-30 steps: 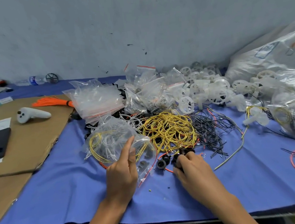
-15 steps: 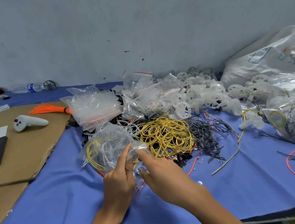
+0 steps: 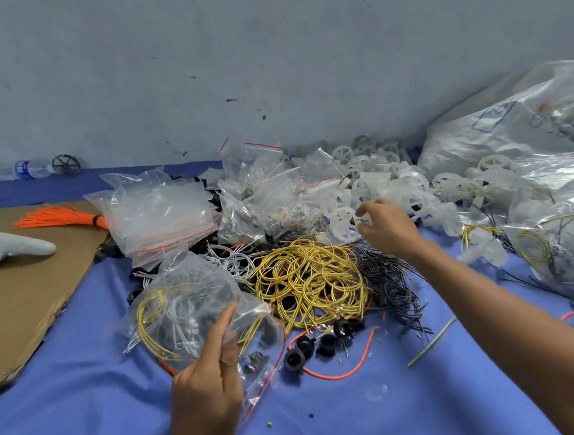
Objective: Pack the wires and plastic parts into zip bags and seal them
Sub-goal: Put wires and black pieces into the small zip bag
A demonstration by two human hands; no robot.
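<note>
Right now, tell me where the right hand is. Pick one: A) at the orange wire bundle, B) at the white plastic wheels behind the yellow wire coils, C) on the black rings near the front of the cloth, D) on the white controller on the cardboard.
B: the right hand is stretched out past the yellow wire coils, its fingers at the white plastic wheels, while the left hand holds the zip bag.

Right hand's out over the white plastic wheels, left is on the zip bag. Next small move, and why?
Probably close the right hand on one white plastic wheel and carry it back to the zip bag. Its fingers are spread at the edge of the wheel pile with nothing clearly gripped, while the left hand holds the bag, which already contains yellow and white wires, with its red zip edge unsealed.
</note>
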